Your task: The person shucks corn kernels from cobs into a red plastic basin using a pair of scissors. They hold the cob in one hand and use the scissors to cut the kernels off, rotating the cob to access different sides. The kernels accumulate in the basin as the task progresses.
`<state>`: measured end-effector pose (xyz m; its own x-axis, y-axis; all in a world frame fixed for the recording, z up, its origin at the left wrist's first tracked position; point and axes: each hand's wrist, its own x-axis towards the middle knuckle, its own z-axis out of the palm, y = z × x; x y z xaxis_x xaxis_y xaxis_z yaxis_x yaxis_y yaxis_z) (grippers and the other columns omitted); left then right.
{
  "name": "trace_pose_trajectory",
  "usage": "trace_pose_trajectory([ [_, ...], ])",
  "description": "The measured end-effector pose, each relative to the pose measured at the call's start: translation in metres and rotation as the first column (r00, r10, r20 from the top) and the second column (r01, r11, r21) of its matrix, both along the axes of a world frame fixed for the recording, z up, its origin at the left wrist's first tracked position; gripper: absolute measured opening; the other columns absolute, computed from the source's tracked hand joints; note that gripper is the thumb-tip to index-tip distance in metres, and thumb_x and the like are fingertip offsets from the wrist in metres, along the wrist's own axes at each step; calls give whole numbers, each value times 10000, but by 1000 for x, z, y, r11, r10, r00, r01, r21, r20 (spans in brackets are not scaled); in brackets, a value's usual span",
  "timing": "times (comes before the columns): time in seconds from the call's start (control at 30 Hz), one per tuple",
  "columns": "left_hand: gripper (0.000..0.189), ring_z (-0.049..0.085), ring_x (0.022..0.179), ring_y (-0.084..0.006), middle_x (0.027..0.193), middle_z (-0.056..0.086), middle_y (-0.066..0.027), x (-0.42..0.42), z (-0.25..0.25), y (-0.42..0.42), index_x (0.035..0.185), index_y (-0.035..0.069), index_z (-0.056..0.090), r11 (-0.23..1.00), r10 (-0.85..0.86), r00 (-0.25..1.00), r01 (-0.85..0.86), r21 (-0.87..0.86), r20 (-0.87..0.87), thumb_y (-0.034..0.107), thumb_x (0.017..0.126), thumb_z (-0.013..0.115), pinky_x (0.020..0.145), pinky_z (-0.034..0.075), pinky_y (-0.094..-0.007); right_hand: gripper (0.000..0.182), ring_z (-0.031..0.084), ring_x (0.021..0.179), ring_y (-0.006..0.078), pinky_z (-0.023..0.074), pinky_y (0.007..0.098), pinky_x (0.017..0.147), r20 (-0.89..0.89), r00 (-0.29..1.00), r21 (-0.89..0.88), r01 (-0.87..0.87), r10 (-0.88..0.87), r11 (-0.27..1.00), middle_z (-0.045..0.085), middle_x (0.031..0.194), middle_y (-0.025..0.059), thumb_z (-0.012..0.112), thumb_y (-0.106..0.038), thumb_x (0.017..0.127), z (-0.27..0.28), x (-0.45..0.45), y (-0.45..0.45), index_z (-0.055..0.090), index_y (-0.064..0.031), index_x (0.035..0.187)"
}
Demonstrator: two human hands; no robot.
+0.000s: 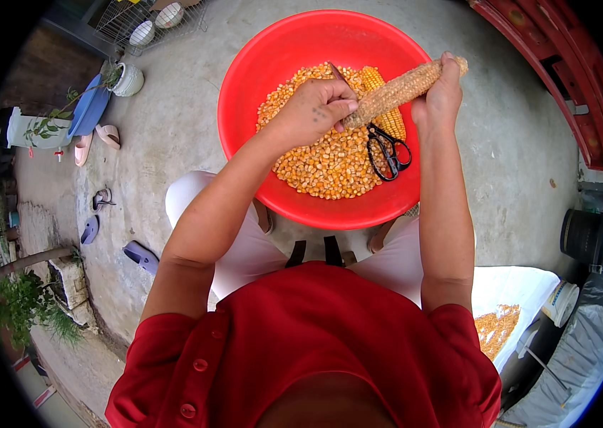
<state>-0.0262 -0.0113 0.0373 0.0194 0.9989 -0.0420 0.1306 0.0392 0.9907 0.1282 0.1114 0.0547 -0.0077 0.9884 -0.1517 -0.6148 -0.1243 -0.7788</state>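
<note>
My right hand (443,99) grips a corn cob (400,93), stripped nearly bare of kernels, by its upper right end. At the cob's lower left end are the curled fingers of my left hand (323,109). A dark reddish pointed strip (337,70) sticks out above that hand; the rest of it is hidden. Below the hands stands a red plastic basin (328,35) with a heap of loose corn kernels (333,166). An ear of corn (391,123) with yellow kernels lies partly under the cob. Black-handled scissors (387,155) rest on the kernels, blades hidden.
At left are slippers (141,255), a blue basin (90,107) and a potted plant (126,80). A wire rack (120,24) holds bowls. A red metal panel (553,80) stands at upper right. Kernels lie on a white sheet (515,281) at lower right, near a white bucket (561,304).
</note>
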Motion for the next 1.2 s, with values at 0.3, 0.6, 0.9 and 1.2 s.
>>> trace_pose_trajectory([
  [0.3,139,604,581,-132,652,594,-69,2,-11,5,831,-44,616,989,126,990,-121,83,-63,80,873,569,552,499,-281,215,516,741,167,464,352,689,97,995,125,15,-27,992,502,795,53,555,-252,879,3,-2,-6,495,-46,872],
  [0.6,147,568,611,-138,632,580,-81,3,-18,4,835,-31,625,996,91,981,-87,30,-173,99,866,563,585,465,-287,206,522,639,121,445,299,601,75,997,190,16,-31,982,535,712,19,549,-225,877,-7,-3,-1,497,-58,768],
  [0.9,106,492,619,-86,651,556,-33,16,-25,0,799,-23,611,991,131,954,-131,16,-270,61,822,551,583,417,-259,223,446,641,69,385,254,580,215,972,290,31,-97,957,507,712,-14,587,-236,877,-17,-7,-1,484,-55,797],
  [1.2,107,564,672,-173,733,582,-101,24,-38,4,742,-31,600,979,183,889,-127,159,-419,70,745,569,615,438,-304,248,475,664,84,414,261,607,400,902,515,-76,-161,854,534,727,-1,593,-249,872,-5,-7,-17,512,-14,858],
])
